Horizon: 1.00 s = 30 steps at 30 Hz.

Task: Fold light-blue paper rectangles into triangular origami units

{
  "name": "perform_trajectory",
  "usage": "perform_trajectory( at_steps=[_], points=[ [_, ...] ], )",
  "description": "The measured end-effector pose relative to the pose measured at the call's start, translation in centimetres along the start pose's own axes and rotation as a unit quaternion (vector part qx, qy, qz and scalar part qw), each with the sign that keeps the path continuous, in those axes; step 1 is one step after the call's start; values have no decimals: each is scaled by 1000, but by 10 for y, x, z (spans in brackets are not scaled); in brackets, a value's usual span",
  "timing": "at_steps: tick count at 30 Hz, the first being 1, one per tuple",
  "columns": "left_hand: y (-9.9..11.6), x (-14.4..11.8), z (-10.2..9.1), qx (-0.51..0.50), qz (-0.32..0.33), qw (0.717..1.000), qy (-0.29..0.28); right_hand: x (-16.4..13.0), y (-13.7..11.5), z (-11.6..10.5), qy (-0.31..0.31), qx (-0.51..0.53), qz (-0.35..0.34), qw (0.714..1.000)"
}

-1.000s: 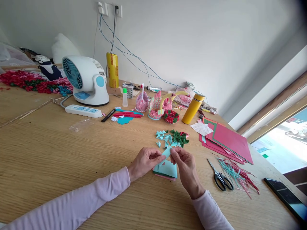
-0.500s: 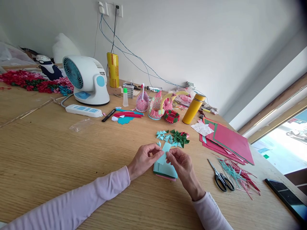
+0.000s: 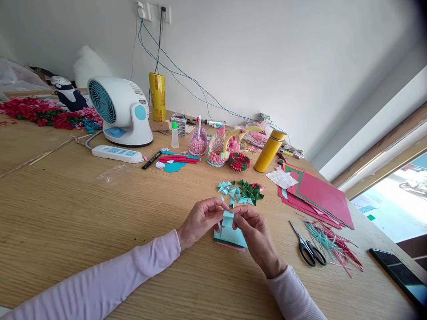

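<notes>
A small light-blue paper strip (image 3: 228, 218), folded over on itself, is pinched between my two hands. My left hand (image 3: 203, 222) grips its left edge with thumb and fingers. On the other edge, my right hand (image 3: 255, 231) holds it the same way. Directly beneath lies a stack of light-blue paper pieces (image 3: 233, 238), partly hidden by my hands, with a pink sheet showing at the bottom. Just beyond my fingertips are folded light-blue paper triangles (image 3: 230, 190) and a heap of dark-green triangles (image 3: 250, 191).
Black-handled scissors (image 3: 310, 251), thin paper offcuts (image 3: 328, 240) and a phone (image 3: 400, 275) lie to the right. Behind them are red paper sheets (image 3: 323, 195). Farther back stand a yellow flask (image 3: 269, 152), folded-paper swans (image 3: 216, 149) and a white fan (image 3: 123, 111).
The light-blue strip stood flat and long between my fingers; now its upper part is folded down, making it shorter. My hands have barely shifted, with fingertips closer together.
</notes>
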<state>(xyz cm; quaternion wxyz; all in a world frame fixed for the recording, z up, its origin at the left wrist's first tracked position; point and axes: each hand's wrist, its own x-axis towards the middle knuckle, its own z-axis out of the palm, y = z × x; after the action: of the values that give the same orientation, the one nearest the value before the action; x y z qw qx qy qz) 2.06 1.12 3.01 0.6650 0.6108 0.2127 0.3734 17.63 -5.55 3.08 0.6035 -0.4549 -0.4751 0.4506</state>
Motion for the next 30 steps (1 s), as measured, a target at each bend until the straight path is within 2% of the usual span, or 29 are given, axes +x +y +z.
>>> perform_trajectory(
  at_steps=[10,17,22,25,28,30],
  points=[
    [3,-3,3,-73,-47,996,14,-1,1,-4,-14,-60,-8,998],
    [4,-4,1,-168,-136,976,23,-2,-8,-3,-50,-75,11,996],
    [4,-5,3,-206,-179,962,-2,1,-9,-4,-65,-84,-41,993],
    [4,-6,3,-162,-149,975,-10,3,-3,-7,-35,-81,-37,995],
    [7,-8,3,-45,-67,997,9,5,1,-11,-13,-93,-31,995],
    [9,-7,3,45,-15,999,19,5,1,-12,-18,-115,-42,992]
  ],
)
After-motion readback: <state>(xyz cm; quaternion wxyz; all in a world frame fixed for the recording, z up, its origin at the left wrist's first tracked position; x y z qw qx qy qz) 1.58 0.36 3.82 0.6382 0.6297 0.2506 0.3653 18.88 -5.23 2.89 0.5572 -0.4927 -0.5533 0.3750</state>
